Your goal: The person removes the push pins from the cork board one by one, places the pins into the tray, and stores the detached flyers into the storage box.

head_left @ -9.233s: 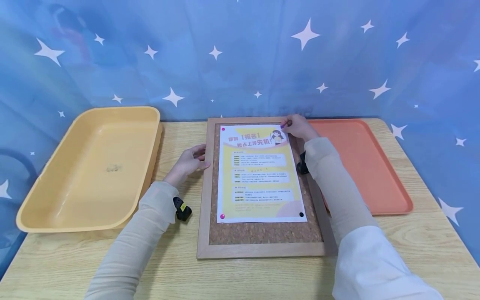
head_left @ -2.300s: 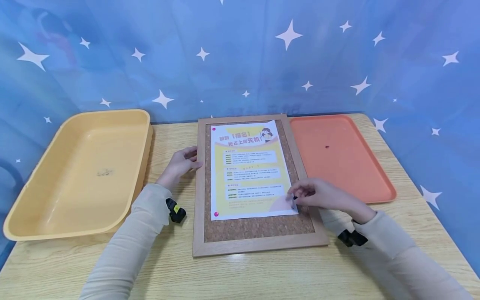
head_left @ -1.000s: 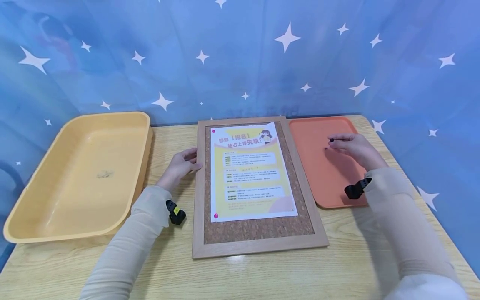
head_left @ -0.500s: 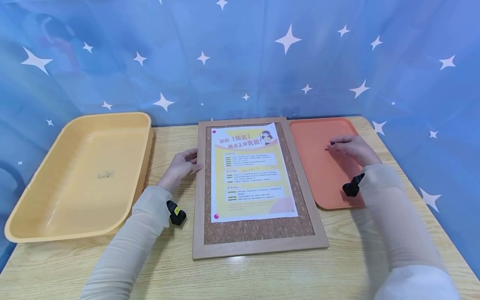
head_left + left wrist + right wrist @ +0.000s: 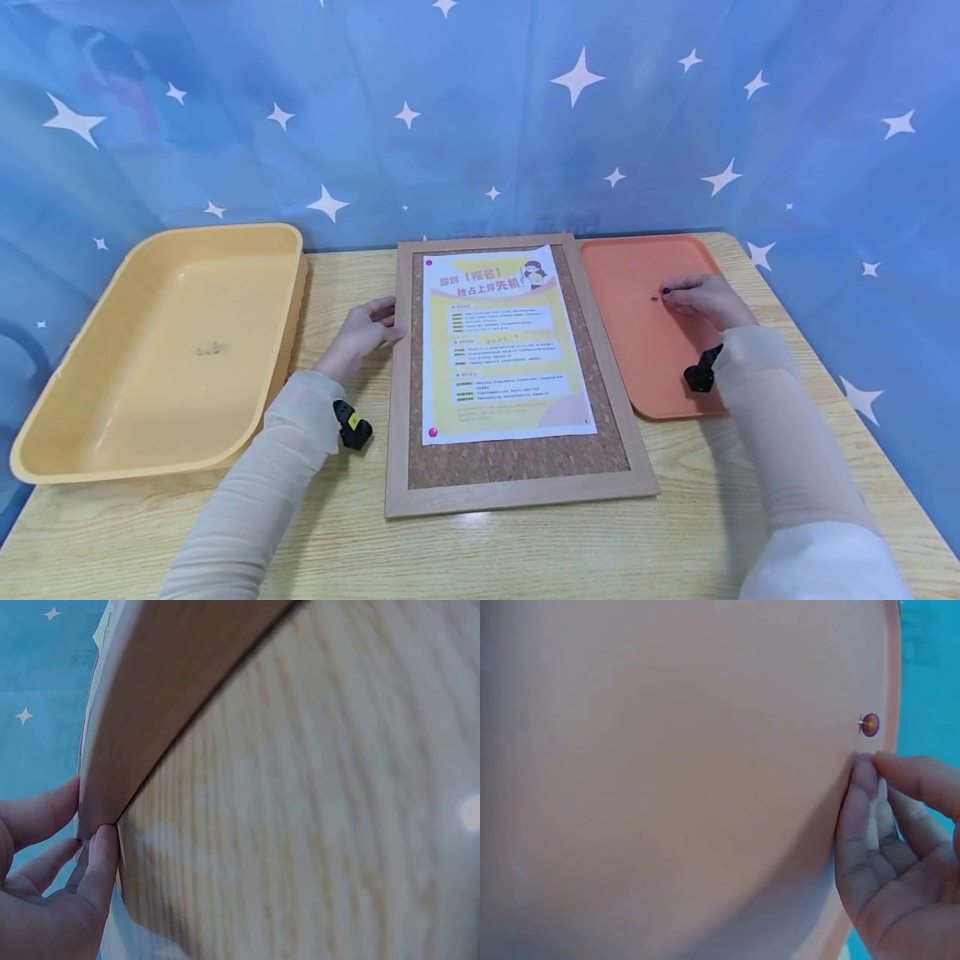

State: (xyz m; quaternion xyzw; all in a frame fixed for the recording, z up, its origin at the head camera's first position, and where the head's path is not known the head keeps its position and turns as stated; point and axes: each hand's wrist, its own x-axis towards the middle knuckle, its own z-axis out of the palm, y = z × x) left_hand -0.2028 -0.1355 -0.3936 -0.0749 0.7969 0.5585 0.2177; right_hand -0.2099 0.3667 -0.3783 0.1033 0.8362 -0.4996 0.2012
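A wooden-framed cork board lies flat on the table with a yellow poster on it. Pink pushpins hold the poster's top left and bottom left corners, and its top right corner curls up free. My left hand rests with straight fingers against the frame's left edge. My right hand is low over the orange tray, its thumb and forefinger pinched together on a small black pushpin. Another pushpin lies on the tray just beyond those fingertips.
A deep yellow bin stands at the left of the wooden table. A blue star-patterned cloth hangs close behind the table.
My right hand pulled the black pin from the poster's bottom right corner and carried it to the orange tray, where it has sunk slightly. The left hand stayed put.
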